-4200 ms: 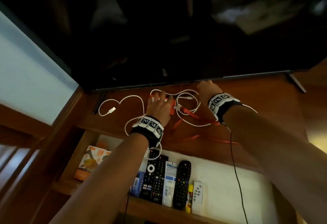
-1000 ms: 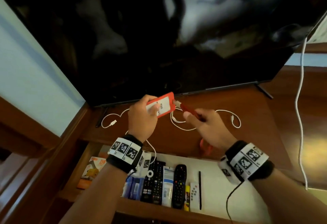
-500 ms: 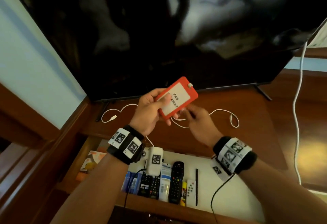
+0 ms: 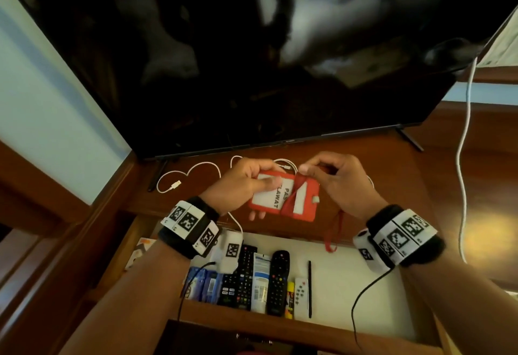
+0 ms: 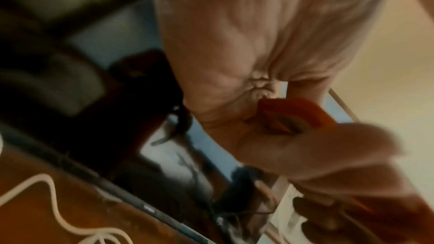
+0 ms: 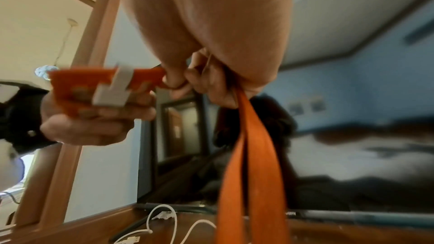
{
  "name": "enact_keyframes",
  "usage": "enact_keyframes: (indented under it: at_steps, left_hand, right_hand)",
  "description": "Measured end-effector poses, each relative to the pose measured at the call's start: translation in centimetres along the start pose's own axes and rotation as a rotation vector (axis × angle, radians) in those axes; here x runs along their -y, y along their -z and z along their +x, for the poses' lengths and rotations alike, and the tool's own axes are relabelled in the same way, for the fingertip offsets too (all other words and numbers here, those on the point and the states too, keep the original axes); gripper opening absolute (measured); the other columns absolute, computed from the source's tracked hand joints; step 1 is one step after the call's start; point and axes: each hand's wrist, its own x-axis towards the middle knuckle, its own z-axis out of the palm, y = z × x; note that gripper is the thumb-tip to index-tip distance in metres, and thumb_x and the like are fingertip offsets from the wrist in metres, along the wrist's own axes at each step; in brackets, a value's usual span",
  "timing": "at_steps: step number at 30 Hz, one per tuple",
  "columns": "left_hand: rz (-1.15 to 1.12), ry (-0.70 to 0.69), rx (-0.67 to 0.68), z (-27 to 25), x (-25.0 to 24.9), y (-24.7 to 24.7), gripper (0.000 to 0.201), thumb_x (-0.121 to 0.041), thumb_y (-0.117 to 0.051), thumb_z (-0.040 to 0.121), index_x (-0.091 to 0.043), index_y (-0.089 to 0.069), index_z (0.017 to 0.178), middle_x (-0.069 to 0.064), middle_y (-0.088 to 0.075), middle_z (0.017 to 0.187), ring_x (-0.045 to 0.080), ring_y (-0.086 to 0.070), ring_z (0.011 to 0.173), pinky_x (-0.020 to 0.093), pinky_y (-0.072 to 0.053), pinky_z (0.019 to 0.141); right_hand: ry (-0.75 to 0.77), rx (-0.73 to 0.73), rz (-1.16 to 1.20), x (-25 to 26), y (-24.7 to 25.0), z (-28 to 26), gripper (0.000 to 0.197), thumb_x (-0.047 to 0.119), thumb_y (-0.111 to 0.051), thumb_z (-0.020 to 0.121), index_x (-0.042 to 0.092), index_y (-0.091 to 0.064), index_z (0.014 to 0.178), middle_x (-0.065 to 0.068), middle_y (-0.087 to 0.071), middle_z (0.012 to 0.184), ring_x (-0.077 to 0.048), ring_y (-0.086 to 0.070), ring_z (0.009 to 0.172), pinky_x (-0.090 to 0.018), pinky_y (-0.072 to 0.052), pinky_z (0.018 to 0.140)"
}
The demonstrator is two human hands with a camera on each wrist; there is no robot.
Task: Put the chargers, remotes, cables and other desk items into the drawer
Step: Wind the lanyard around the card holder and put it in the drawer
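My left hand (image 4: 246,183) grips an orange card holder (image 4: 283,200) with a white printed card, held level above the desk's front edge, thumb on top. The holder's orange edge (image 5: 295,112) shows against the palm in the left wrist view. My right hand (image 4: 336,175) pinches the orange lanyard (image 4: 293,195), which crosses the card; its loop (image 4: 333,228) hangs down over the open drawer (image 4: 350,279). In the right wrist view the two strap lengths (image 6: 249,164) drop from the curled fingers beside the holder (image 6: 94,84). A white cable (image 4: 196,172) lies on the desk behind.
The drawer holds two black remotes (image 4: 241,276) (image 4: 277,282), a white tube (image 4: 260,282), a small white remote (image 4: 301,290), a thin black pen (image 4: 309,287), blue packets (image 4: 204,284) and an orange box (image 4: 140,251). A television (image 4: 252,60) stands behind. Another white cable (image 4: 462,158) hangs at right.
The card holder has come down from a raised, tilted pose to lie flat. My right hand has drawn the lanyard across the card's face. Four seconds ago both hands were on the desk.
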Motion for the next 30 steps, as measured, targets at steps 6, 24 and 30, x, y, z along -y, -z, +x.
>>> enact_keyframes:
  at_steps: [6,24,30]
  left_hand:
    - [-0.229,-0.107,-0.330,1.3,-0.5,-1.2,0.018,-0.015,-0.053,0.105,-0.007,-0.059,0.120,0.016,-0.071,0.088,0.026,-0.067,0.055,0.027,-0.049,0.037]
    - [-0.273,-0.088,0.007,0.7,-0.5,-0.8,0.023,-0.014,-0.058,0.100,-0.008,-0.062,0.122,0.019,-0.074,0.093,0.030,-0.070,0.057,0.029,-0.053,0.040]
    - [-0.062,-0.268,-0.580,2.3,0.6,-3.1,0.018,-0.015,-0.065,0.099,-0.028,-0.067,0.110,0.002,-0.074,0.100,0.013,-0.075,0.086,0.025,-0.060,0.065]
  right_hand:
    - [-0.036,-0.047,-0.018,-1.0,-3.3,-2.2,0.025,0.027,-0.042,0.107,0.035,-0.066,0.101,-0.004,-0.058,0.061,-0.014,-0.040,0.042,-0.030,-0.035,0.040]
    - [0.014,-0.032,0.263,-0.5,-1.0,-1.3,0.025,0.003,-0.053,0.101,0.019,-0.071,0.094,0.002,-0.073,0.088,-0.016,-0.067,0.080,-0.030,-0.055,0.073]
    - [-0.208,-0.117,0.240,-0.6,-4.2,-1.6,0.030,0.004,-0.051,0.102,0.010,-0.068,0.079,-0.003,-0.059,0.065,-0.023,-0.039,0.058,-0.037,-0.033,0.057]
